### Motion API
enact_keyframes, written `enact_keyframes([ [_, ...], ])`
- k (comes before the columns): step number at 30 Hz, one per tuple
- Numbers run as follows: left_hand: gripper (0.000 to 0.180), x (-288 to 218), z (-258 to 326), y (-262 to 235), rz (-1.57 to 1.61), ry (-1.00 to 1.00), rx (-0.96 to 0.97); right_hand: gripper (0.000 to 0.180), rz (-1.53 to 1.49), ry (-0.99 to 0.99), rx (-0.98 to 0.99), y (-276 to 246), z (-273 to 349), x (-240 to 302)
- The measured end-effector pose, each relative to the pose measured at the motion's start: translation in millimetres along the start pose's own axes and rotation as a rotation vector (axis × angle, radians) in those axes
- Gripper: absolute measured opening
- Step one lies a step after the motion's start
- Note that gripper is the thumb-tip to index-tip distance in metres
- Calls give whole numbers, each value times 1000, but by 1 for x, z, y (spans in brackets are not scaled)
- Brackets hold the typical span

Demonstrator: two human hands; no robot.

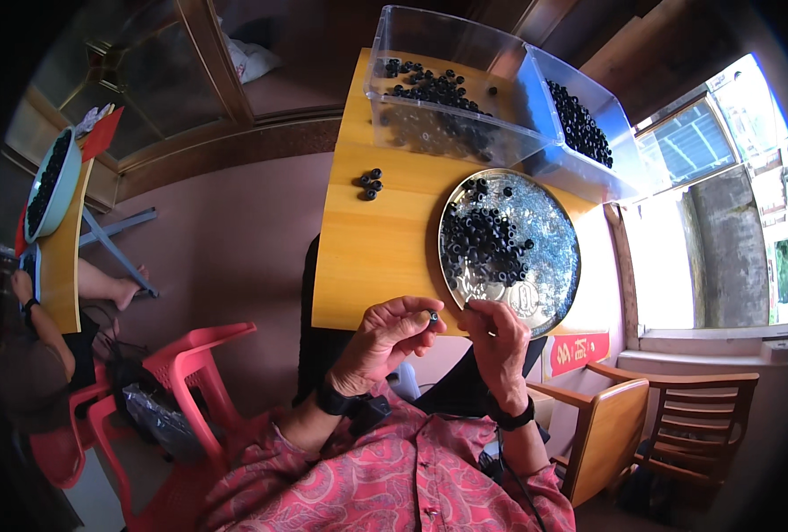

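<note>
Though indoors, yellow table (354, 257) near window (722, 239).

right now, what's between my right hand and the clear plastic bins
In the head view, the round metal tray lies between your right hand and the clear plastic bins, with loose black pieces on it.
</note>
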State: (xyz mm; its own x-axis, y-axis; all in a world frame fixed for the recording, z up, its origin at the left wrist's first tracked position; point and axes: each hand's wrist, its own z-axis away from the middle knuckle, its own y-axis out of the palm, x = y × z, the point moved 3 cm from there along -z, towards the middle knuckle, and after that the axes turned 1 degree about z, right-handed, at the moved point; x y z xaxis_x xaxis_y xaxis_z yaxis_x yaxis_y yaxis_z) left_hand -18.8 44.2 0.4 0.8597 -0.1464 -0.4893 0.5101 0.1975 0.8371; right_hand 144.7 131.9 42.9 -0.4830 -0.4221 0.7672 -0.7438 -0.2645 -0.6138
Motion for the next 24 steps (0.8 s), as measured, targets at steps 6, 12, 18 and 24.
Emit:
enact_keyframes([
  [6, 27, 7, -11, 0, 21, -2, -11, 18, -379, 122, 35, 2, 10, 0],
  [12, 29, 17, -19, 3, -31, -51, 14, 19, -601, 170, 29, 7, 19, -9],
  [18, 29, 20, -22, 9, -56, -77, 54, 27, -884, 379, -56, 8, 25, -11],
  [24, 27, 20, -22, 13, -91, -92, 57, 28, -948, 446, -49, 2, 26, -13],
])
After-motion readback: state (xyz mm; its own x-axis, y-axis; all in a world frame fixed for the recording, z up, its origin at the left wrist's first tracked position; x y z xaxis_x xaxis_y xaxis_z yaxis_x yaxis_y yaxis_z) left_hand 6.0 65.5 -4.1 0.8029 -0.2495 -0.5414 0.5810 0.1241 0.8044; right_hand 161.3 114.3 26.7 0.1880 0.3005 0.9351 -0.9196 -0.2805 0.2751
